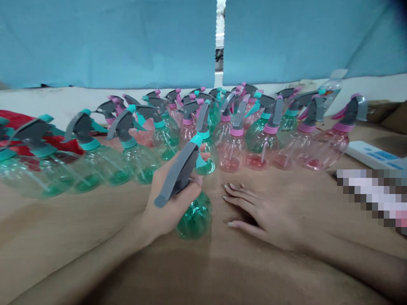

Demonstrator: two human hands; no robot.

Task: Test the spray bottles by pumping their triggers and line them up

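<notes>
My left hand (pixel 170 199) is wrapped round the neck of a green spray bottle (pixel 195 218) with a grey and turquoise trigger head. The bottle is at the middle front, close to the tabletop; whether its base touches the wood I cannot tell. To its right my right hand (pixel 251 207) lies flat with the fingers stretched out, touching only the table (pixel 248 271). Just behind the held bottle stands another green spray bottle (pixel 208 159). A front row of pink spray bottles (pixel 233 154) runs to the right, and green spray bottles (pixel 117 169) line the left.
More green and pink spray bottles crowd the back. A red plastic bag (pixel 68 144) lies behind the left row. At the right are a white device with blue buttons (pixel 377 154), a pixelated object (pixel 375 197) and a clear bottle (pixel 330 91). Blue cloth (pixel 111 42) hangs behind.
</notes>
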